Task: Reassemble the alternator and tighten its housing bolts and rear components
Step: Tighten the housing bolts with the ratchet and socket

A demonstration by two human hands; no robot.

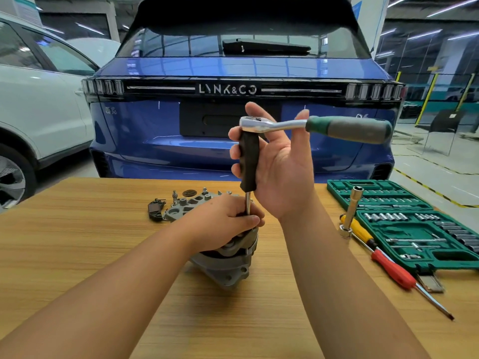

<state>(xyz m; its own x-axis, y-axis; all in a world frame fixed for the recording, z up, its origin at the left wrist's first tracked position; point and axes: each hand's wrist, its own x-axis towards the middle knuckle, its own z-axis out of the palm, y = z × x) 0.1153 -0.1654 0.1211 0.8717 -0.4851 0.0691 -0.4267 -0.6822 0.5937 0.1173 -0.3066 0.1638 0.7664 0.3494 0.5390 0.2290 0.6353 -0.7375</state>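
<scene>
- Nearest to us, our two bare forearms reach out over the wooden surface [77, 242].
- Our left hand [228, 221] sits on top of the alternator [228, 265], its fingers curled round the lower metal shaft of the driver and pinching it there.
- We see the alternator standing on the surface just below that hand, near the middle, its grey housing tilted towards us.
- Our right hand [280, 172] is raised above it, palm facing us; the fingers wrap the black handle of the driver [248, 161], which stands upright.
- We have a ratchet [318, 126] seated on the top of the driver, its green and grey grip pointing right and resting against the thumb.
- Behind the alternator lie a grey rear cover [186, 203], a small black part [155, 211] and a few loose bolts.
- To our right, an open green socket set [414, 226], a long socket [352, 211] propped upright, a yellow screwdriver [359, 228] and a red screwdriver [394, 270].
- Beyond the surface stands a blue car [233, 68], with a white car [39, 104] on the left.
</scene>
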